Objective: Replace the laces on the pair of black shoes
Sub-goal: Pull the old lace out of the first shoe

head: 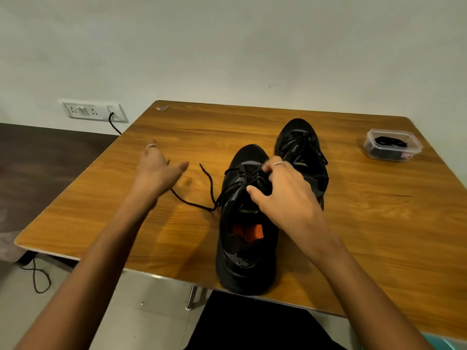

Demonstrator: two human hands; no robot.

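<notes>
Nearest you, the near shoe [246,223] lies heel toward you, long axis running away across the surface [366,223]. Your right hand [283,195] pinches its lacing at the tongue; your left hand [158,168] hovers spread and empty, just beside the loose lace end [199,195] (the closer hand for it). The second shoe [302,152] sits behind, the box of laces [393,145] far right.

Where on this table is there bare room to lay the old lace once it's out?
Bare wood lies between the far shoe and the box, and along the table right of the near shoe. Left of it is crowded: the loose lace and left hand.
</notes>
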